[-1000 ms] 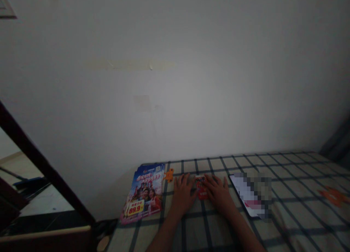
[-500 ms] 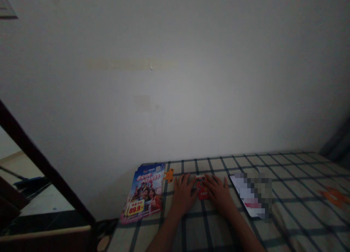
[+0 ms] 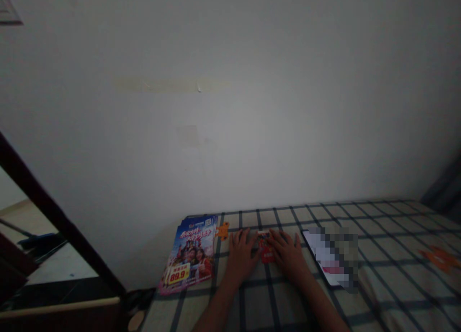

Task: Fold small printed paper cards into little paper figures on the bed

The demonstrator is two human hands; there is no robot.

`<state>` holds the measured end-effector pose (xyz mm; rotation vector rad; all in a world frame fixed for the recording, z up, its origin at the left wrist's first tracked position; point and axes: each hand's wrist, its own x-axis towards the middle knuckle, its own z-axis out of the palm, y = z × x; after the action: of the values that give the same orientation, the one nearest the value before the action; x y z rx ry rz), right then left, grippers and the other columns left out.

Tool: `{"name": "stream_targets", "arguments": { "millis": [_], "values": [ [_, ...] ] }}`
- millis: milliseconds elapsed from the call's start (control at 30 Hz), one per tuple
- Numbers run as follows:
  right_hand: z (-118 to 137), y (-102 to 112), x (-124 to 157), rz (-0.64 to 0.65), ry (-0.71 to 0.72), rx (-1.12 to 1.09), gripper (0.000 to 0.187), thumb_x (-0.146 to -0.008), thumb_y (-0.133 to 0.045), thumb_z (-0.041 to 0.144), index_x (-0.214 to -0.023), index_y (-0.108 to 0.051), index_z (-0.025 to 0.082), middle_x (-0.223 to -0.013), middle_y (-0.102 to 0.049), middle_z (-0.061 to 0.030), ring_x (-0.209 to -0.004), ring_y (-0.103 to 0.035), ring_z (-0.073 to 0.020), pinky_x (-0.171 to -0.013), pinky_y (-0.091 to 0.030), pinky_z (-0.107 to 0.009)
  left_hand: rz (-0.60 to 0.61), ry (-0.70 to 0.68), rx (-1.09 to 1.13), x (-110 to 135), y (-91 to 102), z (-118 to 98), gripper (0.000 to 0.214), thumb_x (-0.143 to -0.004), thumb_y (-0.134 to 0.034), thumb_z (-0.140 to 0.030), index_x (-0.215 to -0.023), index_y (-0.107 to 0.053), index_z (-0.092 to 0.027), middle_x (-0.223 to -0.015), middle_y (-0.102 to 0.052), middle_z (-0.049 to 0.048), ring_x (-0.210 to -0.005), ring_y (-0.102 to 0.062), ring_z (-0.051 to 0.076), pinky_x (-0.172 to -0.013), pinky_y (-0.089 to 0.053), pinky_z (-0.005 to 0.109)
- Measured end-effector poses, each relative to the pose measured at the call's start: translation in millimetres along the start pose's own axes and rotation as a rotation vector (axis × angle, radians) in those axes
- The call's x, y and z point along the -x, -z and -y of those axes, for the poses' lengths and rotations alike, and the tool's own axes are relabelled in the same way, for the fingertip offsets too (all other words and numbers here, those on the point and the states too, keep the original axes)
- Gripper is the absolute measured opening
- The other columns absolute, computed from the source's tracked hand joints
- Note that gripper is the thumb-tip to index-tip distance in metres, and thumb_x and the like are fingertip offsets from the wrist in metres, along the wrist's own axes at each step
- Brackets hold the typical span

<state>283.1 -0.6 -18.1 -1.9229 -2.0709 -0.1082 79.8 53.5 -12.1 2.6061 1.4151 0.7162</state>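
Both my hands rest palm down on a checked sheet (image 3: 259, 293), fingers spread and pointing toward the wall. Between them lies a small red printed packet or card (image 3: 267, 253), partly covered at its edges. My left hand (image 3: 242, 249) touches or nearly touches its left side. Across its upper right side lie the fingertips of my right hand (image 3: 286, 249). A stack of printed flyers (image 3: 190, 255), the top one marked 89.9, sits left of my left hand. To the right of my right hand is a smartphone (image 3: 326, 260), its screen lit and partly blurred out.
A pale wall (image 3: 273, 121) rises behind the checked surface. Orange bear-shaped prints (image 3: 223, 231) show on the cloth near the flyers and at far right. A dark slanted frame bar (image 3: 61, 217) stands at left, with a dark curtain-like cloth (image 3: 444, 183) at the right edge.
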Motion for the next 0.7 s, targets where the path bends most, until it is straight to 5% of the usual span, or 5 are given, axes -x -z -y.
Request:
{"name": "stream_targets", "arguments": {
  "millis": [433, 700],
  "values": [
    [-1.6, -1.7, -0.7, -0.009, 0.007, -0.012, 0.043, -0.099, -0.035, 0.036, -0.139, -0.049, 0.043, -0.155, -0.041, 0.0044, -0.139, -0.038, -0.0311, -0.112, -0.009, -0.075, 0.003, 0.015, -0.023, -1.3, 4.6, -3.8, 0.057, -0.093, -0.050, -0.056, -0.142, -0.051, -0.026, -0.149, -0.048, 0.0092, -0.139, -0.036, 0.031, -0.119, -0.021, 0.061],
    [-0.3, 1.4, 0.3, -0.003, 0.001, -0.015, 0.043, -0.099, -0.037, 0.037, -0.139, -0.048, 0.044, -0.154, -0.042, 0.0044, -0.139, -0.038, -0.0311, -0.113, -0.011, -0.075, 0.012, 0.011, -0.041, -1.1, 6.4, -5.4, 0.055, -0.093, -0.051, -0.053, -0.141, -0.050, -0.027, -0.150, -0.047, 0.0087, -0.139, -0.036, 0.031, -0.119, -0.020, 0.062]
  ]
}}
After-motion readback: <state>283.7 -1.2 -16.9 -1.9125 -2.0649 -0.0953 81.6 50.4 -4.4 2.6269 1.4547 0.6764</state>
